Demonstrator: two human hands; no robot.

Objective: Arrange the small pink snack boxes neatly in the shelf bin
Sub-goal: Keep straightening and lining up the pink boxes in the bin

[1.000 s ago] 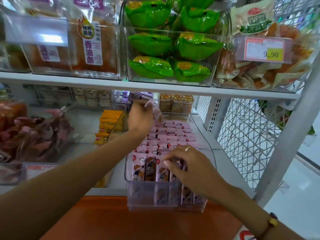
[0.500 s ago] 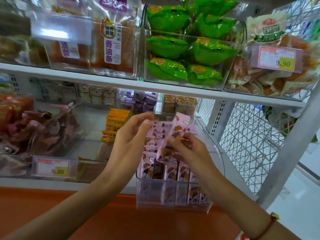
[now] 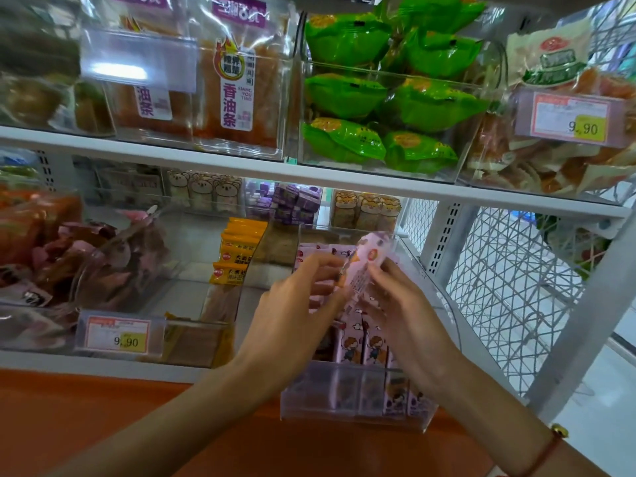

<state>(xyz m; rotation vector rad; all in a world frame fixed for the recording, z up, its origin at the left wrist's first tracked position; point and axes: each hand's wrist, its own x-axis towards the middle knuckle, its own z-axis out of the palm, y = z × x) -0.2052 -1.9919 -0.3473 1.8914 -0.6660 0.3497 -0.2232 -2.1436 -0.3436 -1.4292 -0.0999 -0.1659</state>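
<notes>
A clear plastic shelf bin [image 3: 354,397] on the lower shelf holds several small pink snack boxes [image 3: 364,342] with cartoon figures, standing in rows. One pink snack box [image 3: 368,261] is lifted above the bin, tilted with its top toward the back. My left hand [image 3: 296,311] and my right hand [image 3: 399,304] both pinch this box by its lower part, left fingers on its left side, right fingers on its right. My hands hide the middle rows of the bin.
Yellow packs [image 3: 237,251] stand in the bin to the left, dark pink packets [image 3: 86,263] farther left. Green packets [image 3: 389,98] fill a clear bin on the upper shelf. A white wire mesh panel [image 3: 509,290] closes the right side. An orange ledge [image 3: 137,425] runs below.
My left hand came back from the rear of the bin to the front. My right hand lifted one pink box out of the rows, and both hands now hold it above the bin.
</notes>
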